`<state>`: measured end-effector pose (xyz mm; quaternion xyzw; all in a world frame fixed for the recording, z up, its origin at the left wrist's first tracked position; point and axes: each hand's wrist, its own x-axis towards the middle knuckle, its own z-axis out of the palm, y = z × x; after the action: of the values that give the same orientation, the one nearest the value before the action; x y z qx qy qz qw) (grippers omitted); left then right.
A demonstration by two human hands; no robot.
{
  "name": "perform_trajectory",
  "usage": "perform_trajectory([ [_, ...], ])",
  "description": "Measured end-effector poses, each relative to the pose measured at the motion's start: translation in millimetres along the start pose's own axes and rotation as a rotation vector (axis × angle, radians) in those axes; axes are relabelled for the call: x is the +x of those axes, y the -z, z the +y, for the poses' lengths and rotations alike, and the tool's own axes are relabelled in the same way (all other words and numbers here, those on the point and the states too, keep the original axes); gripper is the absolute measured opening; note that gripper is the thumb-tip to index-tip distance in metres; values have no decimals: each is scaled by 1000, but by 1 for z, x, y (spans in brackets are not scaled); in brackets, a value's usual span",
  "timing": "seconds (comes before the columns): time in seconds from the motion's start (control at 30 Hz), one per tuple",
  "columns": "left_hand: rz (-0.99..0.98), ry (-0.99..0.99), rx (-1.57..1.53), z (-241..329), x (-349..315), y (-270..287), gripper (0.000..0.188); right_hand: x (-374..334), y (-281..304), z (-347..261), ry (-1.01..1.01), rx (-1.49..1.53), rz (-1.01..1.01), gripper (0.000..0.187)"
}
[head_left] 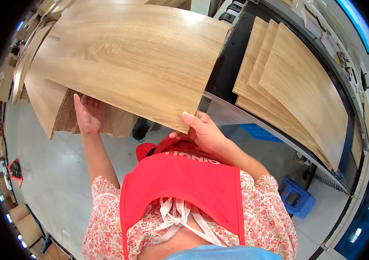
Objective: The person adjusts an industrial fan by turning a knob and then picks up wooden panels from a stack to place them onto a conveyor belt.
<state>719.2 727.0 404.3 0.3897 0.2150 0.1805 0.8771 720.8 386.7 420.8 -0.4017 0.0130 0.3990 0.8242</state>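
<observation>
Red apron point(180, 177) sits nearest. Left grip point(90, 116) is apart, palm up, at the lower edge of a panel point(136, 60); right grip point(204, 133) clamps that panel's near right corner, near the left corner of the worktop point(225, 71), which carries stacked boards point(303, 97). Steadying the panel seems the step; moving it should call for support at both ends.

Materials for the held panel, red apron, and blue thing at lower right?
Held panel: wood-look board, smooth satin finish; even grain and soft sheen suggest laminate, but real veneer is possible.
Red apron: woven cloth, probably, matte; it drapes softly over the chest.
Blue thing: likely moulded plastic; solid colour, rounded corners.
</observation>
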Motion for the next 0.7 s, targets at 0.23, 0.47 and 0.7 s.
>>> perform_trajectory([
  [0.23,-171,22,64,-12,39,9,39,-1,36,4,-115,166,-1,61],
  [0.47,-618,182,-250,-10,55,21,41,-3,34,6,-104,153,-34,84],
  [0.7,-175,8,-22,-13,44,-3,39,-5,29,5,-105,158,-52,90],
])
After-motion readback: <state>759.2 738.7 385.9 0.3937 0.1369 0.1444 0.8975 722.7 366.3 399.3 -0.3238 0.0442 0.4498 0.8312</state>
